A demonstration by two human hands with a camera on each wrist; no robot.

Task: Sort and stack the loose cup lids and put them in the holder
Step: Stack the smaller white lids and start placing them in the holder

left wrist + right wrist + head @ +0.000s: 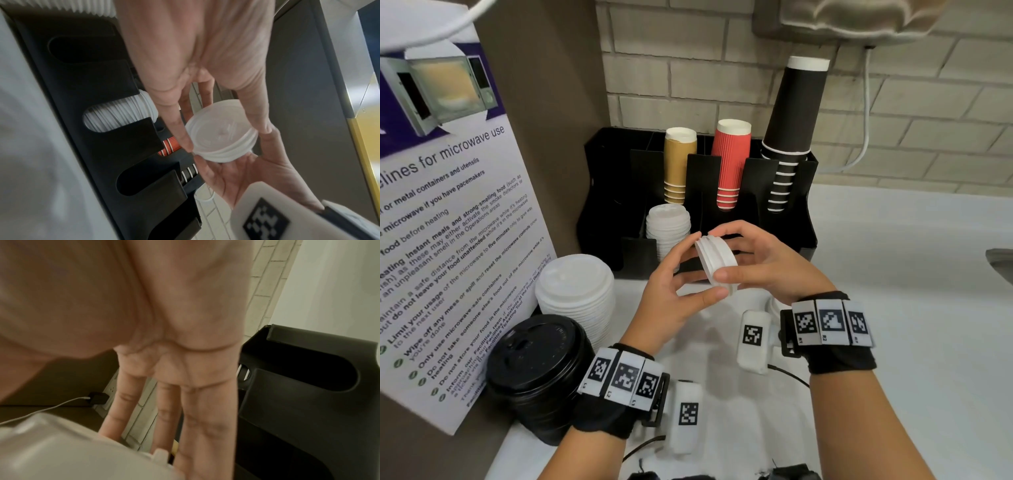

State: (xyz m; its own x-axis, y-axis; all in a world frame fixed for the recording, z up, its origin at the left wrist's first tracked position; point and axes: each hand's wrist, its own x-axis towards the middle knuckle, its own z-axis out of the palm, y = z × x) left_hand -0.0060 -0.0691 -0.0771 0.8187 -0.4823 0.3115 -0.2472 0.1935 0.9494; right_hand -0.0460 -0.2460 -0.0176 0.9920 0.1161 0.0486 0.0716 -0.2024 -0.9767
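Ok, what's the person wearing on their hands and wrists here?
Both hands, left hand and right hand, are bare, no gloves. Each wrist has a black fabric wrap carrying a band of three white blocks printed with black square codes, plus a white tagged camera pod underneath with a thin black cable.

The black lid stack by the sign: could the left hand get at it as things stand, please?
Probably not at once. The left hand and right hand both hold the small white lid stack. The path to the black lid stack looks free once it lets go.
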